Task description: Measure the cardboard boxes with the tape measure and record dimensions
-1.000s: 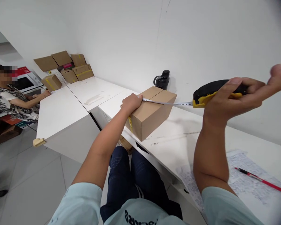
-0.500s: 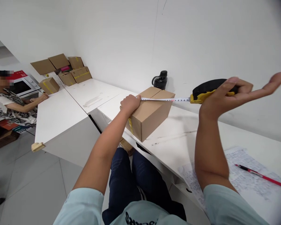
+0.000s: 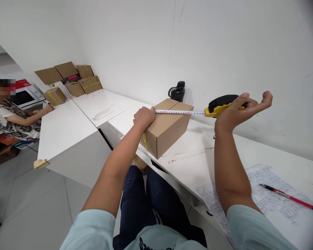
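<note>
The left hand (image 3: 144,116) is clasping the tape (image 3: 176,112) by the box (image 3: 168,130); the right hand (image 3: 232,113) is gripping the case (image 3: 219,107), one finger sticking out; the box is lying between them.

Before us the box (image 3: 169,137) sits on the table (image 3: 193,156). From it, we find the flask (image 3: 177,93) at twelve o'clock, the tape measure (image 3: 219,104) at two, papers (image 3: 273,205) bearing a pen (image 3: 289,197) at four, cartons (image 3: 90,85) at ten.
</note>
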Motion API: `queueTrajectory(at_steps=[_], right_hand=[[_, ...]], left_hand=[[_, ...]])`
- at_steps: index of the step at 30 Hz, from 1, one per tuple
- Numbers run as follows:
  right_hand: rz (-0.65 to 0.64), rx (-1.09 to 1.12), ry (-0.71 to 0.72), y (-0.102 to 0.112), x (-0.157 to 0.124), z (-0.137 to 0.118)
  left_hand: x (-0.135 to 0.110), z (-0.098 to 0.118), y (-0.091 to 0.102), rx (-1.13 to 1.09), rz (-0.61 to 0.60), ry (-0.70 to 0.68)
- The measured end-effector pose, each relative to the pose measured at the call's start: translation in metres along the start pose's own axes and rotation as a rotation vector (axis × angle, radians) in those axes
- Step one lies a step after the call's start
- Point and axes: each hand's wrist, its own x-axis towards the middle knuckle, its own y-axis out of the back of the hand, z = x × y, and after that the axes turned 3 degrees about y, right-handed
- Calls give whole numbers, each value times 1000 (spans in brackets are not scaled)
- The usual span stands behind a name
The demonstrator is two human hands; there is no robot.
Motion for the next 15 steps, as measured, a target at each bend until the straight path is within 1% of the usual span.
queueTrajectory(at_steps=[2, 5, 7, 10, 13, 15], right_hand=[[-10, -4, 9, 1, -6, -9], [-110, -4, 25, 5, -16, -23], [-153, -22, 22, 7, -19, -29], [-165, -44, 0, 8, -20, -30], [-140, -42, -5, 6, -17, -26], [-147, -49, -1, 4, -16, -24]], left_hand=[[-2, 0, 1, 12, 0, -16], [-4, 0, 1, 52, 30, -59], [-4, -1, 1, 78, 57, -78], [-2, -1, -1, 99, 73, -86], [1, -2, -3, 106, 86, -94], [2, -2, -3, 108, 95, -101]])
